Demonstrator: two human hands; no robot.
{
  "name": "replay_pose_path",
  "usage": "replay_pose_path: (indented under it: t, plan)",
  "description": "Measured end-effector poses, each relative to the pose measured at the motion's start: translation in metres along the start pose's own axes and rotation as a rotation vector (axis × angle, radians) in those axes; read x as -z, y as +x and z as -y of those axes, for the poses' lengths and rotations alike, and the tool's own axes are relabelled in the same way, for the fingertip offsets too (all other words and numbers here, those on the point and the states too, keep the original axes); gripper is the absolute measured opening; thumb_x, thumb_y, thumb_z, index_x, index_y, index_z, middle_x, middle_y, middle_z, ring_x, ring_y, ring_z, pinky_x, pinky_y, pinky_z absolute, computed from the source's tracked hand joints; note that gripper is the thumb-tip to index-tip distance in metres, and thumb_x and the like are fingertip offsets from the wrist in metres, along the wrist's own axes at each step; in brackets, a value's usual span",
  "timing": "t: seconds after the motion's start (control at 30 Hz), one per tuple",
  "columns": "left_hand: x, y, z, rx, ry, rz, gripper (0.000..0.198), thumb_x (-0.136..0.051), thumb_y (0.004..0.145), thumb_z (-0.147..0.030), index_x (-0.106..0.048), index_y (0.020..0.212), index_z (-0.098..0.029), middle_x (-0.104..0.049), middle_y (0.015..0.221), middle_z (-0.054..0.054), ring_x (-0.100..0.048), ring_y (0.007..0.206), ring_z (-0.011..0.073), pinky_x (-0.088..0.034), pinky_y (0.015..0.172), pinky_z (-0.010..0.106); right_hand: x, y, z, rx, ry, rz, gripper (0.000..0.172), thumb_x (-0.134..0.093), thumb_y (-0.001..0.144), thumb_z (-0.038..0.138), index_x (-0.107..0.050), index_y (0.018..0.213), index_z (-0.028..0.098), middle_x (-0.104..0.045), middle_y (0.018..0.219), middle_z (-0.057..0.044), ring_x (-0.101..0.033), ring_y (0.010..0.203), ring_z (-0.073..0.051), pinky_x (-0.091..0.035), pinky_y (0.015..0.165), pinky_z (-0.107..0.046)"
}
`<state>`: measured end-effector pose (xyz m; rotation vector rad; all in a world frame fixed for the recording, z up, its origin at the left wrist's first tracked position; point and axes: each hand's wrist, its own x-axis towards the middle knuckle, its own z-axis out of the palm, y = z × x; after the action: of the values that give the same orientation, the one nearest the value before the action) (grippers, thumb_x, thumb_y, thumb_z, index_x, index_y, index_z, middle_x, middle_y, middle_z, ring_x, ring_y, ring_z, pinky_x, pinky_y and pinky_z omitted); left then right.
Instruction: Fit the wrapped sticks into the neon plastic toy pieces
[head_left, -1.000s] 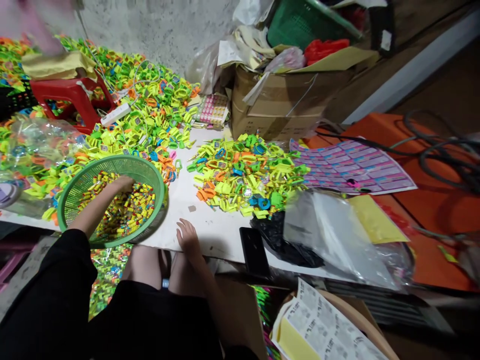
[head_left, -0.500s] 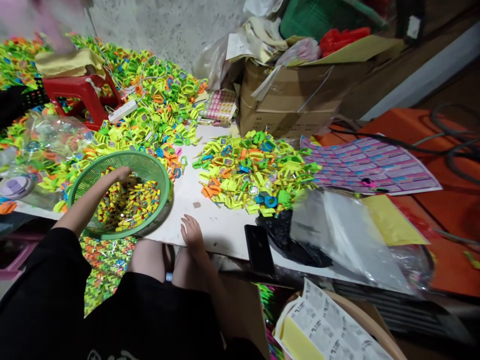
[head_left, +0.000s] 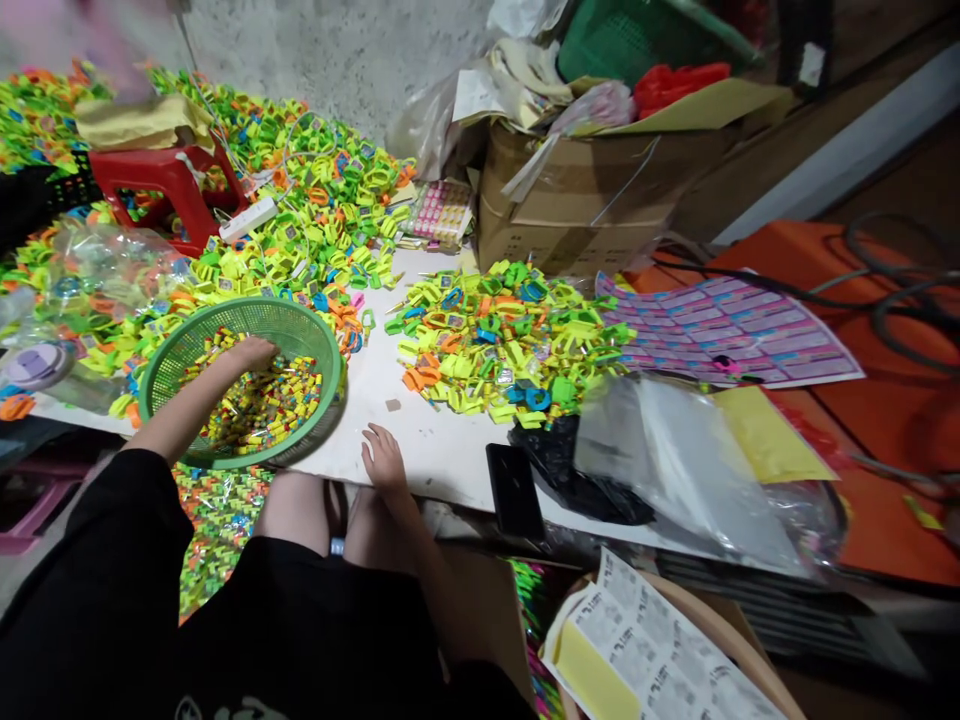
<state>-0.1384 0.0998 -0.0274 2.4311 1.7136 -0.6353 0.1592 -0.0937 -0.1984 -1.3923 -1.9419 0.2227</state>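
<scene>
My left hand (head_left: 251,353) reaches into a round green basket (head_left: 315,335) full of small yellow, red and blue pieces (head_left: 277,405); its fingers curl down among them, and what they hold is hidden. My right hand (head_left: 384,458) rests flat on the near edge of the white table (head_left: 420,450), fingers spread, holding nothing. A heap of bright green, yellow, orange and blue plastic parts (head_left: 502,340) lies beyond my right hand.
A bigger heap of the same parts (head_left: 300,220) fills the left, around a red stool (head_left: 161,185). A black phone (head_left: 514,490), a black bag, clear plastic bags (head_left: 675,470), a purple sticker sheet (head_left: 739,330) and cardboard boxes (head_left: 577,215) lie right.
My left hand has shifted slightly inside the basket. My right hand stays on the table edge. The view has drifted a little.
</scene>
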Motion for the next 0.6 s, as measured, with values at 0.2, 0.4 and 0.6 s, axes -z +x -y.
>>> replay_pose_path:
  t: [0.2, 0.4, 0.6]
  plan:
    - [-0.005, 0.008, -0.007, 0.009, 0.128, 0.038, 0.036, -0.055, 0.075, -0.015, -0.068, 0.108, -0.013, -0.069, 0.105, 0.019, -0.064, 0.1, 0.03, -0.046, 0.086, 0.033, -0.001, 0.0, 0.0, 0.007, -0.008, -0.017, 0.029, -0.041, 0.092, 0.02, -0.061, 0.112, 0.014, -0.061, 0.118, -0.014, -0.051, 0.113, -0.023, -0.044, 0.095, -0.04]
    - [0.004, 0.0, 0.003, 0.036, 0.127, 0.045, 0.036, -0.065, 0.071, -0.024, -0.068, 0.106, -0.017, -0.07, 0.106, 0.016, -0.063, 0.102, 0.0288, -0.046, 0.086, 0.03, -0.001, 0.001, -0.001, 0.029, -0.009, -0.011, 0.029, -0.041, 0.092, 0.02, -0.06, 0.112, 0.014, -0.06, 0.117, -0.014, -0.051, 0.114, -0.023, -0.045, 0.094, -0.04]
    - [0.012, -0.025, 0.02, 0.098, 0.051, 0.025, 0.053, -0.058, 0.079, -0.036, -0.054, 0.127, -0.015, -0.064, 0.117, 0.016, -0.063, 0.101, 0.0277, -0.048, 0.078, 0.028, -0.002, 0.001, -0.002, 0.038, -0.012, -0.03, 0.028, -0.041, 0.092, 0.019, -0.061, 0.111, 0.015, -0.061, 0.118, -0.013, -0.052, 0.113, -0.024, -0.045, 0.094, -0.04]
